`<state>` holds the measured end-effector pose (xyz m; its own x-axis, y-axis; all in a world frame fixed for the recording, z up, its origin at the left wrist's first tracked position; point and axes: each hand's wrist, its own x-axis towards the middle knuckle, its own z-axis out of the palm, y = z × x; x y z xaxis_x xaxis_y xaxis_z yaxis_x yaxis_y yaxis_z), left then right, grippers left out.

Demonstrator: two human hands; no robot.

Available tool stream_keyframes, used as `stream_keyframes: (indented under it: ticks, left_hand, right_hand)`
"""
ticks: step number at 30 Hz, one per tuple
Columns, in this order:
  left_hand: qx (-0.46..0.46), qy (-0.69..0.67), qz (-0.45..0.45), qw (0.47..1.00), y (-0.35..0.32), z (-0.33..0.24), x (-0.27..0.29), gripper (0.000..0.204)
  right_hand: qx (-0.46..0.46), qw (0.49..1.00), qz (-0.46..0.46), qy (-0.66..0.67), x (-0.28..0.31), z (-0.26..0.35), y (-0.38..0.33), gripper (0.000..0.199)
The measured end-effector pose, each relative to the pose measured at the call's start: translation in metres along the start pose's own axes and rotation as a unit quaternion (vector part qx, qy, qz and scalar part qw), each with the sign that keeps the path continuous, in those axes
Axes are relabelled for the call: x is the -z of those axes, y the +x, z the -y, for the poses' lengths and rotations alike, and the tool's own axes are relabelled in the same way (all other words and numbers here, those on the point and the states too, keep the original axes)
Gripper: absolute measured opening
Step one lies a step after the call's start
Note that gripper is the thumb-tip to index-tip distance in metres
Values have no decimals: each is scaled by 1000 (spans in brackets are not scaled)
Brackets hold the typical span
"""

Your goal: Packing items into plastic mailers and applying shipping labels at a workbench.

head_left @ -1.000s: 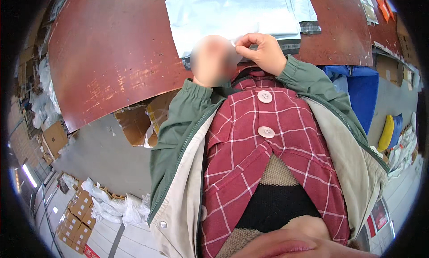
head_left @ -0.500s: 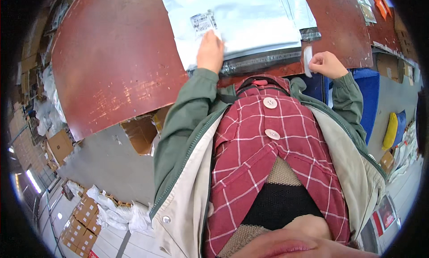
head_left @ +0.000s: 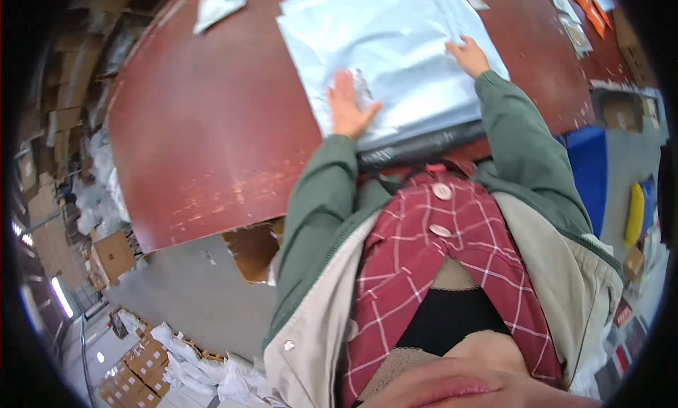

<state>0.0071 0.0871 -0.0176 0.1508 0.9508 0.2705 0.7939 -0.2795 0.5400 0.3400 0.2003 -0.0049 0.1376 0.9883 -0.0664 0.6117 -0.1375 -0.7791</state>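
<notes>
Two hands lie flat on a stack of pale grey plastic bags on the red-brown tabletop. The stack sits at the near edge of the tabletop, right in front of the person. Its long side runs from the near edge away toward the far side, and it leans a little to the left as it goes. The dark strip at its near end points back at the person.

The left hand rests palm down near the near left part of the stack, with its fingers spread open and holding nothing. A small white label peeks out just beside its fingers. The right hand presses on the right edge of the stack, farther away. Its fingers are open too, and flat.

Half a second ago the left hand was already on the label. The right hand was off the bags then, pinching a small white strip at the tabletop edge. Now that strip is not seen, and the right hand has moved onto the stack.
</notes>
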Motion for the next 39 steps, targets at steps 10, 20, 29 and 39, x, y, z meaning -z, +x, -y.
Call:
stream_keyframes:
  ticks: [10, 20, 29, 39]
  left_hand:
    - [-12, -72, 10, 997, -7, -42, 18, 85]
    - [76, -387, 105, 913, 16, -43, 57, 66]
    - [214, -290, -140, 922, 74, 114, 140, 27]
    - [223, -95, -187, 952, 206, 187, 164, 41]
  right_hand:
    - [28, 991, -15, -130, 20, 17, -12, 56]
    - [-99, 988, -3, 120, 103, 55, -43, 51]
    - [-103, 752, -512, 402, 299, -37, -255, 48]
    - [-597, 657, -460, 17, 304, -203, -457, 39]
